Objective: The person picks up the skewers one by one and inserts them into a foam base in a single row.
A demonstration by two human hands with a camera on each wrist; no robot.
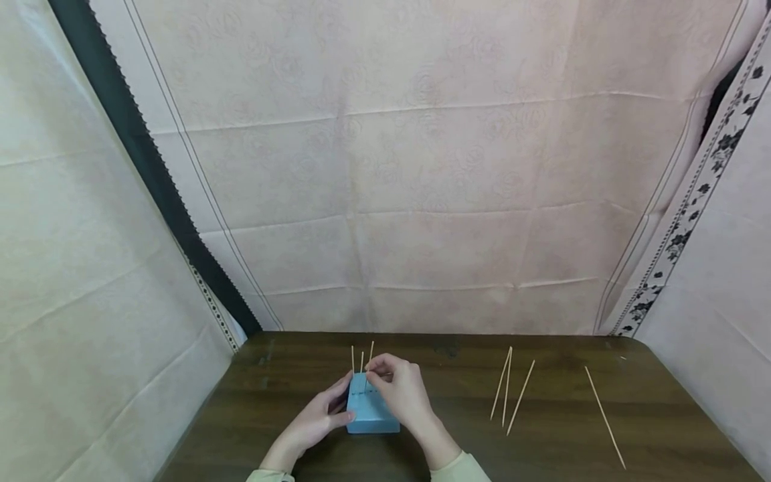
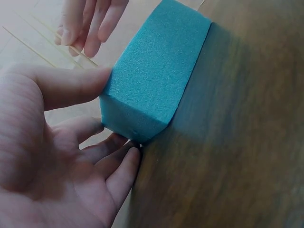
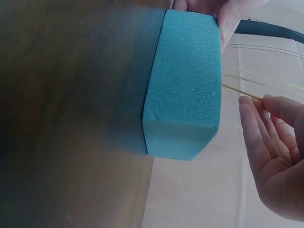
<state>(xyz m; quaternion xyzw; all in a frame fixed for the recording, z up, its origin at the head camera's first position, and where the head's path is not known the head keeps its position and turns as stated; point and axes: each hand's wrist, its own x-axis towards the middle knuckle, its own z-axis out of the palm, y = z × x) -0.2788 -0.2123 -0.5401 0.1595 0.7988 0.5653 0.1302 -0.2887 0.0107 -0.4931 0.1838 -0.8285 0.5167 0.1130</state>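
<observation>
A light-blue foam block [image 1: 372,414] sits on the dark wooden table. My left hand [image 1: 316,418] grips its left side, the thumb on the near face and the other fingers around the side and end, as the left wrist view shows. Two thin wooden sticks [image 1: 353,360] stand up from the block's top. With thumb and forefinger, my right hand [image 1: 405,393] pinches a third stick [image 3: 242,91] low down, its lower end right at the block's top face. The right hand's other fingers are loosely bent in the right wrist view.
Right of the block, three thin sticks [image 1: 521,397] lie close together on the table [image 1: 446,442], two meeting at their far ends. Another stick [image 1: 605,416] lies farther right. A pale cloth [image 1: 446,167] hangs behind the table, with more cloth at both sides.
</observation>
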